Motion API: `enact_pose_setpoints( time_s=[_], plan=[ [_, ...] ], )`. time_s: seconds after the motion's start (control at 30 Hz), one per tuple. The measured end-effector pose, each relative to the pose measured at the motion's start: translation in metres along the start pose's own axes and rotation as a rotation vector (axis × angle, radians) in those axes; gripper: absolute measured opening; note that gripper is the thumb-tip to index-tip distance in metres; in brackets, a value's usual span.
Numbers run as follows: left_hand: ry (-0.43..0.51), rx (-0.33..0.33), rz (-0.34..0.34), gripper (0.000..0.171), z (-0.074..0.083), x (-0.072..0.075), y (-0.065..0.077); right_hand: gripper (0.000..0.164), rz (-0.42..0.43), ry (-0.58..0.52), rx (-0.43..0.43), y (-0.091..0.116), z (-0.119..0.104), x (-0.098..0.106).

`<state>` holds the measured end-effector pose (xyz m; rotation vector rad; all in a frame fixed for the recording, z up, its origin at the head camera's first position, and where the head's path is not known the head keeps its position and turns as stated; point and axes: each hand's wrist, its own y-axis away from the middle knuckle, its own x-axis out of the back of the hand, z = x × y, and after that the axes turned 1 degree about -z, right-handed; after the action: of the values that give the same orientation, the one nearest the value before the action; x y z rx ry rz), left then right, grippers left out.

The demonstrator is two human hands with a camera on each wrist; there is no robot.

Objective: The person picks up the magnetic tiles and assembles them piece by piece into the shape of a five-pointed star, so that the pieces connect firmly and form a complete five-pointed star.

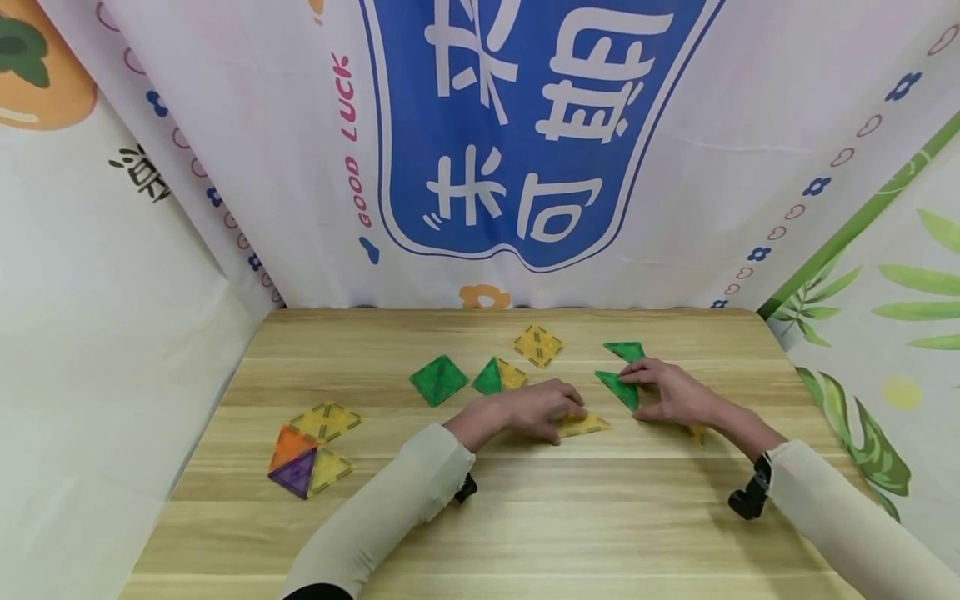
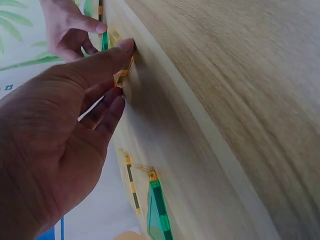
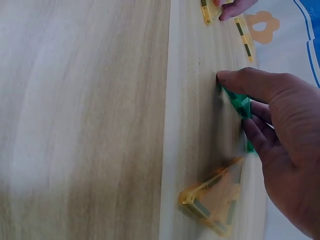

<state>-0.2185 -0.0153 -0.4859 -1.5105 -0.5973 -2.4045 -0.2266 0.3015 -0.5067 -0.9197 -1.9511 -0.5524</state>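
My left hand [image 1: 534, 408] pinches a yellow triangular magnetic tile [image 1: 587, 425] between thumb and fingers, close over the table. To its right, my right hand [image 1: 671, 393] grips a green triangular tile [image 1: 618, 387] by its edge; in the right wrist view this green tile [image 3: 235, 101] stands tilted off the wood. Another green triangle [image 1: 624, 350] lies just beyond the right fingers. Under the right wrist is a yellow triangle [image 3: 212, 200], mostly hidden from the head view. A green triangle [image 1: 488, 378] and a yellow one [image 1: 512, 375] lie beside my left forearm.
On the wooden table [image 1: 570, 533], a green square shape [image 1: 438, 380] and a yellow square shape [image 1: 537, 345] lie farther back. At the left sits a cluster of yellow, orange [image 1: 288, 444] and purple [image 1: 296, 473] tiles. A printed curtain [image 1: 300, 167] hangs along the back edge.
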Motion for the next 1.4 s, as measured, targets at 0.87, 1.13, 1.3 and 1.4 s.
enact_pose_setpoints(
  time_s=[0.87,1.13,1.3,1.4],
  plan=[
    [-0.12,0.388,0.343,0.069,-0.005,-0.01,-0.005,0.057,0.195,0.0,-0.038,-0.005,-0.016,-0.022],
    [-0.134,0.455,0.358,0.071,-0.004,-0.014,-0.011,0.055,0.2,0.013,-0.055,-0.01,-0.024,-0.028],
    [-0.139,0.454,0.352,0.064,-0.003,-0.015,-0.013,0.056,0.203,0.017,-0.055,-0.014,-0.028,-0.029],
    [-0.142,0.444,0.356,0.059,-0.003,-0.016,-0.013,0.057,0.21,0.026,-0.063,-0.016,-0.029,-0.031]
  ],
)
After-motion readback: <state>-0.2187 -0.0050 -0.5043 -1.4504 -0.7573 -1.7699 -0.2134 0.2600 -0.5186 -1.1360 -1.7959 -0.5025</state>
